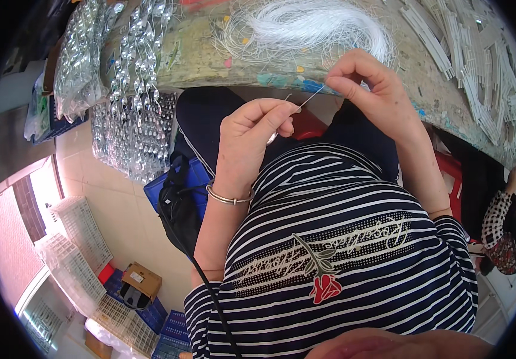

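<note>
Striped navy-and-white shirt below, both hands pinch shut on a thin stiff clear filament (309, 99), left hand (252, 140) low, right hand (366, 90) by the worn surface (210, 60) edge; steady, taut tension seems wise.
</note>
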`<act>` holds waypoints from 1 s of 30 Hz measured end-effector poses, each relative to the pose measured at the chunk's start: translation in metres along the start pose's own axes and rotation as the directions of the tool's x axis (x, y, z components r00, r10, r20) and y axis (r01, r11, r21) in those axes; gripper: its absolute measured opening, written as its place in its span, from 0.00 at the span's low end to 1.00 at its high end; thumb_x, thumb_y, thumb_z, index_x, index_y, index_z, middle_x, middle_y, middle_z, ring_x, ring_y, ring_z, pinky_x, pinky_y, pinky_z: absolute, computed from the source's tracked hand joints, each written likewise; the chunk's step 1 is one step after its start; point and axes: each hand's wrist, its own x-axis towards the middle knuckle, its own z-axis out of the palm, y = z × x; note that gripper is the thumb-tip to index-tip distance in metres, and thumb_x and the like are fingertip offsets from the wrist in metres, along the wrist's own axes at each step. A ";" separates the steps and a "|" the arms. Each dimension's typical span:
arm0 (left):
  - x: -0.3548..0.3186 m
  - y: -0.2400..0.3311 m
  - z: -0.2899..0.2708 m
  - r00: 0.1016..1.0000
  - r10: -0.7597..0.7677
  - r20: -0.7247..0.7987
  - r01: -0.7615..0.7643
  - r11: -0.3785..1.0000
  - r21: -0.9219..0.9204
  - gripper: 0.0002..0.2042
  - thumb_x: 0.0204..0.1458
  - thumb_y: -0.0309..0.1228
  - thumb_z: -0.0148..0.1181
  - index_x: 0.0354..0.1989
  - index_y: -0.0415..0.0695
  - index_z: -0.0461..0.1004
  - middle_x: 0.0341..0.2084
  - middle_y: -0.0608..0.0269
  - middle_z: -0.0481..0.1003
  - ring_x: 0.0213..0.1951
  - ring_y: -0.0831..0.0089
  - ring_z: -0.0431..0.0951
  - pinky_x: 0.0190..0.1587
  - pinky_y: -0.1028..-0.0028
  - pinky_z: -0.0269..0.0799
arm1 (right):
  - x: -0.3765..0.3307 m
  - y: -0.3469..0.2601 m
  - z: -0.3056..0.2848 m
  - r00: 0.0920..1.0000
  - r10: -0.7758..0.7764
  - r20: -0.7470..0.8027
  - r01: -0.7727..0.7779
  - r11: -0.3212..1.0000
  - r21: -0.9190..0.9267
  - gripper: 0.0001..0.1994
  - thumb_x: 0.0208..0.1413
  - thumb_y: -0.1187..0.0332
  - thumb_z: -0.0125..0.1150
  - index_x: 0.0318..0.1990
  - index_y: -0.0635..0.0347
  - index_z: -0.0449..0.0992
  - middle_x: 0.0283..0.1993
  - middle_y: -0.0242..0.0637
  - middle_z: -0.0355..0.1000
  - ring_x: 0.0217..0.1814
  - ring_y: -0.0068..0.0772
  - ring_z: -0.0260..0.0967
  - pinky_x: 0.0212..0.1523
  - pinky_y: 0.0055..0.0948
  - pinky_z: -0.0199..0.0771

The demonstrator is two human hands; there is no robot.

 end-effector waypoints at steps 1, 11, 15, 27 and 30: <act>0.000 -0.001 0.000 1.000 -0.002 0.002 0.002 1.000 -0.001 0.07 0.53 0.26 0.56 0.35 0.34 0.76 0.21 0.65 0.74 0.25 0.80 0.73 0.38 0.79 0.72 | -0.001 0.002 -0.001 0.999 0.022 -0.025 -0.021 0.999 0.049 0.02 0.53 0.74 0.58 0.32 0.63 0.73 0.31 0.27 0.66 0.35 0.18 0.62 0.38 0.18 0.62; 0.004 0.005 0.014 0.997 -0.006 0.072 0.012 0.997 -0.082 0.08 0.53 0.25 0.56 0.38 0.33 0.76 0.27 0.57 0.78 0.30 0.75 0.77 0.37 0.79 0.73 | 0.002 -0.015 0.017 0.993 -0.098 0.069 0.094 0.994 0.056 0.02 0.53 0.74 0.57 0.32 0.62 0.73 0.31 0.28 0.66 0.32 0.19 0.60 0.36 0.19 0.61; 0.002 0.004 0.013 0.997 0.039 0.065 -0.035 0.998 -0.059 0.08 0.52 0.24 0.57 0.37 0.33 0.76 0.26 0.58 0.77 0.29 0.76 0.76 0.36 0.79 0.72 | 0.004 -0.014 0.017 0.993 -0.080 0.087 0.074 0.995 0.070 0.02 0.53 0.74 0.57 0.32 0.63 0.74 0.31 0.28 0.66 0.33 0.19 0.61 0.37 0.19 0.61; 0.000 0.000 0.011 0.999 0.007 0.051 -0.005 0.999 -0.045 0.08 0.53 0.26 0.57 0.37 0.34 0.77 0.26 0.60 0.77 0.28 0.78 0.75 0.35 0.81 0.71 | -0.004 -0.007 0.017 0.975 0.205 0.084 -0.222 0.895 0.387 0.08 0.58 0.66 0.54 0.38 0.59 0.75 0.38 0.25 0.70 0.39 0.14 0.63 0.41 0.16 0.62; 0.000 0.000 0.012 0.998 0.008 0.059 -0.006 1.000 -0.026 0.08 0.53 0.26 0.57 0.37 0.34 0.77 0.27 0.60 0.77 0.28 0.78 0.75 0.35 0.81 0.71 | -0.006 -0.007 0.021 0.970 0.197 0.142 -0.238 0.888 0.394 0.10 0.59 0.64 0.52 0.40 0.59 0.75 0.39 0.25 0.71 0.41 0.13 0.63 0.42 0.17 0.62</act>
